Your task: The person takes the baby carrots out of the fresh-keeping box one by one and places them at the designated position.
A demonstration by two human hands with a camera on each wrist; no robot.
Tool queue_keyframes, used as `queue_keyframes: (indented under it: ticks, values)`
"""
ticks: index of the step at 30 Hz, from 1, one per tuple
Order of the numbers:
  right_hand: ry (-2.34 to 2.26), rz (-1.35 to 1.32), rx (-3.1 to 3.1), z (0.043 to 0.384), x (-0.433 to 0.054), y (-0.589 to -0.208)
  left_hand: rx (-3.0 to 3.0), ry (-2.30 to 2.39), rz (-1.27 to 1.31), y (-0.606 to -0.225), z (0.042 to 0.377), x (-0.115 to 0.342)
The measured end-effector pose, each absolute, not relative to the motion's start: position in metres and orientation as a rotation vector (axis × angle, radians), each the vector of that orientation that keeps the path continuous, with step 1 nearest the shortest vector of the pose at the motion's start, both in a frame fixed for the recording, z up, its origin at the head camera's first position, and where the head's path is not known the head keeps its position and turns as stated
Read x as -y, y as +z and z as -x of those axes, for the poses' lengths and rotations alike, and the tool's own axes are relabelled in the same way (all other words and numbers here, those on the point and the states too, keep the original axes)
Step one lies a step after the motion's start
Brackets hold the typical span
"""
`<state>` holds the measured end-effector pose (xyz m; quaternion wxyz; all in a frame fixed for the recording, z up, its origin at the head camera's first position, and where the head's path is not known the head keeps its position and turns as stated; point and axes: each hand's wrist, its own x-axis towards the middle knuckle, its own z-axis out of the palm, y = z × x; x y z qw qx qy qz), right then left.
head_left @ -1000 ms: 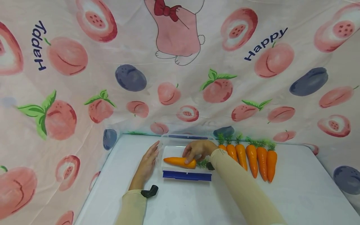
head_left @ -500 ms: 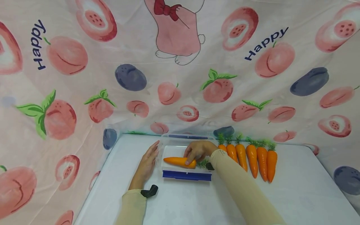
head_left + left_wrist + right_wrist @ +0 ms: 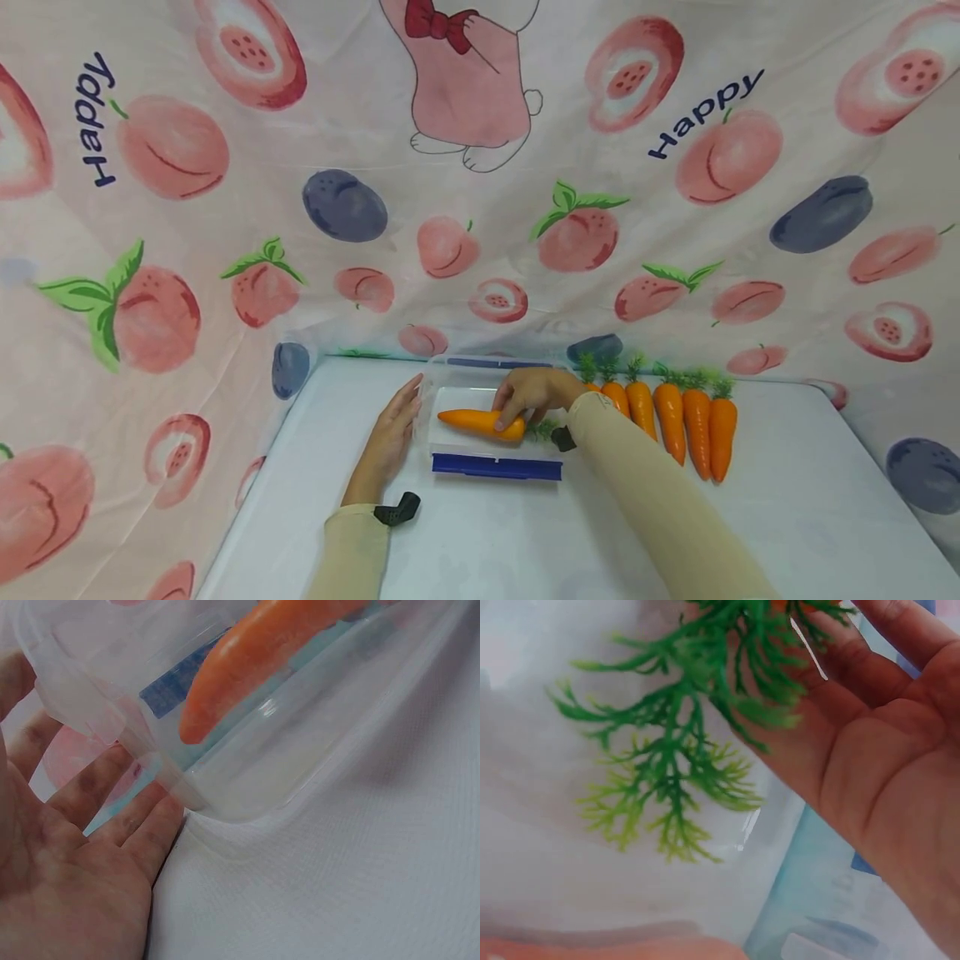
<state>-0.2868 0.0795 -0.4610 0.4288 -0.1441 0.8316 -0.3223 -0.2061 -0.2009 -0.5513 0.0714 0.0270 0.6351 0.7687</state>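
My right hand (image 3: 542,390) pinches an orange carrot (image 3: 468,421) near its leafy end, thumb on the near side. The carrot lies sideways, tip pointing left, inside a clear plastic box (image 3: 270,780) and over its floor. Green feathery leaves (image 3: 682,712) hang past the fingers in the right wrist view. My left hand (image 3: 392,427) is at the box's left side, its straight fingers touching the wall in the left wrist view. A blue latch flap (image 3: 497,467) sticks out along the box's near side.
Several more carrots (image 3: 668,417) lie in a row right of the box, leaves toward the back. The white table (image 3: 480,542) ends at a fruit-printed cloth (image 3: 517,192) hanging behind and at the left.
The carrot has risen slightly, shifting a little rightward and away in my right hand's pinch. My left hand stays at the box's side. The head view has shifted slightly.
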Motion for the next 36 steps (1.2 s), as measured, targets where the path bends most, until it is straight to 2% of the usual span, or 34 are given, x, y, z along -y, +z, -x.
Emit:
queue_keyframes:
  ticks: [23,36]
  values:
    - [-0.941,0.452,-2.044,0.28,-0.107,-0.405,-1.928,2.301,-0.044,-0.549,0.206,0.203]
    - [-1.084,0.46,-2.136,0.269,-0.146,-0.399,-1.888,2.338,-0.095,-0.552,0.207,0.2]
